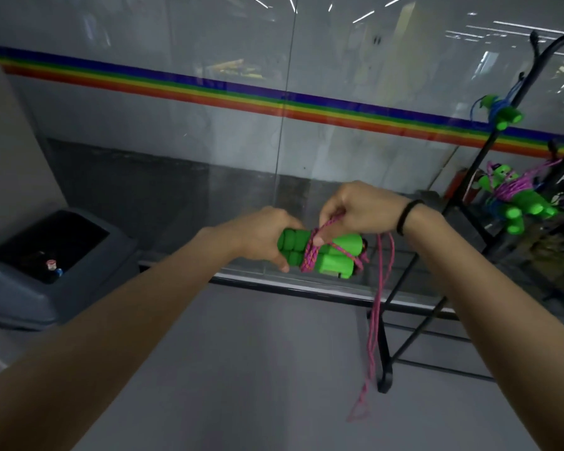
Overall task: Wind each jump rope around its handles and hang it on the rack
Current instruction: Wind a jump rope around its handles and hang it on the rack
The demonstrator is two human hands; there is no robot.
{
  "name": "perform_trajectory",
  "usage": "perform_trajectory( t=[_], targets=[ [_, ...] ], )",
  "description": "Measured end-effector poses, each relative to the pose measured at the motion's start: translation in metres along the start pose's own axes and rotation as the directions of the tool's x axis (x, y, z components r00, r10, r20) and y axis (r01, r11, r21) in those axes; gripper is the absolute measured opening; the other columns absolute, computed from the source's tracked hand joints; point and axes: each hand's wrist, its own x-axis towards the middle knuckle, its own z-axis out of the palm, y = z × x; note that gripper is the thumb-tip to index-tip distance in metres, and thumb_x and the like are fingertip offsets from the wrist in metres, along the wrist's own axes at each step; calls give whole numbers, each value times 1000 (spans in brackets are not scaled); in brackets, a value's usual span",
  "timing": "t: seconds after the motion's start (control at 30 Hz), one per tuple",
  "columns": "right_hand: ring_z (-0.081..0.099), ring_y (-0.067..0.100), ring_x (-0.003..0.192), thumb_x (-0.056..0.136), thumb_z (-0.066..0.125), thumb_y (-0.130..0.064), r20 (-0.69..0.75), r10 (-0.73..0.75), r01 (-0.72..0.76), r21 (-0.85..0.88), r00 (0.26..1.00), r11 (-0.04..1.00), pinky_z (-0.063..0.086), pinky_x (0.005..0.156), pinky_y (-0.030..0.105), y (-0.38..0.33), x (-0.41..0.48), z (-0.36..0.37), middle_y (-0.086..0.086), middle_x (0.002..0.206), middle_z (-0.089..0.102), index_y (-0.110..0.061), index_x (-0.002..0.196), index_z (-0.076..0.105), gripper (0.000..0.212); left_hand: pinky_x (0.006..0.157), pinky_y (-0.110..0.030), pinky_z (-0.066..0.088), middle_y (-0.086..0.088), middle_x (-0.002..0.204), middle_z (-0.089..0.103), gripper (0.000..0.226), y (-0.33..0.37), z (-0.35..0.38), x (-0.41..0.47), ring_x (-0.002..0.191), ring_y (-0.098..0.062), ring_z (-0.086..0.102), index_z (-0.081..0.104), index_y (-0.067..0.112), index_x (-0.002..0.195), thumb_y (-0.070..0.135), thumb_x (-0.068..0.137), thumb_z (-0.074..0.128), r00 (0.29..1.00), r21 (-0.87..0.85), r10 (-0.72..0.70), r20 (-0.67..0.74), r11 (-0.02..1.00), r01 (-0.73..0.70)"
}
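Two green jump rope handles [328,253] lie side by side in the air at the centre of the view, and my left hand [264,234] grips their left ends. A few turns of pink rope [310,255] wrap around the handles. My right hand [355,206] pinches the pink rope just above the handles. The rest of the rope [376,320] hangs down in a long doubled loop toward the floor. The black rack [469,180] stands at the right. It carries a wound rope with blue cord [502,113] and, lower, one with purple cord [518,196].
A grey bin [46,265] with a dark opening stands at the left by a wall. A glass wall with a rainbow stripe [209,89] runs across the back. The rack's black base bars [385,353] reach over the grey floor at lower right.
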Motion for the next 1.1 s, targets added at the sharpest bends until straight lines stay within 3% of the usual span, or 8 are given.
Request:
perform_trajectory(
  t=[0.13, 0.3, 0.37, 0.47, 0.7, 0.9, 1.0, 1.1],
  targets=[
    [55, -5, 54, 61, 71, -35, -1, -52, 48, 426, 999, 904, 40, 59, 5, 18, 0, 2, -16, 56, 66, -21, 66, 70, 15, 60, -12, 40, 15, 73, 59, 47, 7, -11, -4, 63, 2, 53, 66, 15, 101, 19, 59, 86, 991, -171, 106, 76, 981, -92],
    [54, -1, 35, 33, 71, -19, -180, 239, 81, 924, 954, 373, 44, 40, 9, 37, -11, 32, -7, 35, 57, -10, 31, 60, 14, 76, -23, 54, 1, 93, 71, 46, 18, -14, -8, 83, -7, 66, 65, 12, 104, -2, 63, 80, 994, -616, 102, 48, 786, -51],
    [51, 1, 35, 49, 77, -9, -187, 263, 106, 950, 946, 294, 45, 40, 13, 40, -6, 49, -7, 37, 56, -12, 49, 64, 13, 72, -23, 53, 5, 87, 72, 43, 19, -17, -7, 81, -9, 68, 65, 13, 101, -4, 64, 77, 999, -711, 43, -21, 701, -45],
    [29, 1, 35, 98, 34, -14, -127, 211, 7, 871, 969, 492, 28, 39, 14, 36, 6, 61, -10, 36, 37, -14, 68, 47, 32, 63, -24, 55, 1, 76, 74, 30, 13, -24, -4, 69, -14, 70, 66, 11, 91, -1, 66, 76, 991, -772, -92, -97, 635, -16],
    [47, 6, 55, 98, 39, -22, -51, 215, -194, 267, 975, 944, 37, 53, 17, 16, -13, 43, -4, 59, 47, -16, 74, 58, 31, 46, -11, 45, 8, 59, 66, 22, 17, -12, 8, 50, -4, 62, 64, 18, 67, 16, 61, 85, 926, -525, -307, -220, 837, 153],
    [51, 15, 74, 89, 56, -26, 145, 135, -106, -190, 980, 976, 35, 61, 24, -3, -27, 17, 1, 67, 57, -5, 90, 66, 23, 66, -25, 40, 0, 80, 62, 32, 29, -5, 15, 83, -21, 61, 56, 24, 74, 32, 59, 84, 958, 41, -214, -192, 973, 226],
    [53, 6, 67, 82, 65, -35, 37, 52, -45, -158, 998, 986, 39, 64, 21, -2, -30, -6, -7, 71, 64, -17, 92, 73, 22, 67, -27, 36, -2, 99, 64, 48, 30, 0, 14, 96, -23, 58, 60, 20, 106, 33, 64, 80, 993, 275, -116, -32, 954, 121],
    [53, -8, 58, 76, 69, -34, -12, -12, 13, 89, 1000, 996, 36, 61, 7, 10, -28, -20, -22, 56, 63, -22, 78, 74, 13, 60, -24, 31, 4, 79, 54, 42, 31, 0, 9, 75, -14, 50, 61, 16, 102, 29, 66, 80, 990, 180, 45, 134, 981, -69]
  ],
)
